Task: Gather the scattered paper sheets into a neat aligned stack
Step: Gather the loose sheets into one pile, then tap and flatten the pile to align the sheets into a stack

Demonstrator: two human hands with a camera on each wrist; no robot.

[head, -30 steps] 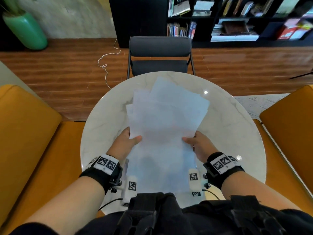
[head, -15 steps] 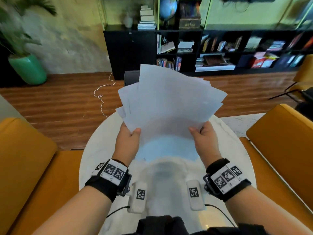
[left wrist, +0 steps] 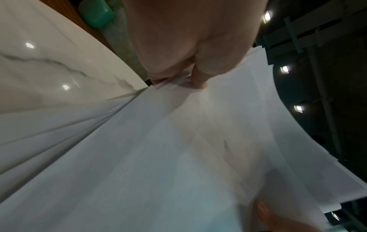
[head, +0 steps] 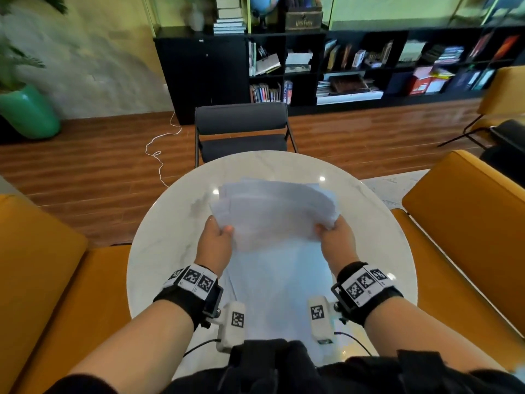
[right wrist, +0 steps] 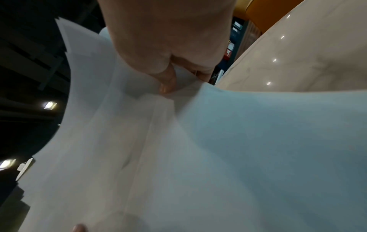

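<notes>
**Sheets held, edges ragged**

My left hand and right hand pinch opposite sides of the paper sheets, raised over the tabletop. Far edges fan unevenly; I'd tap them square next.

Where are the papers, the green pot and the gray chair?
papers (head: pixel 272 211), head view, middle of the top sheet
green pot (head: pixel 27 115), head view, its round side
gray chair (head: pixel 241 119), head view, its backrest

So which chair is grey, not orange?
The chair across the table, opposite the person, beyond the held sheets. The seats either side are orange.
</notes>
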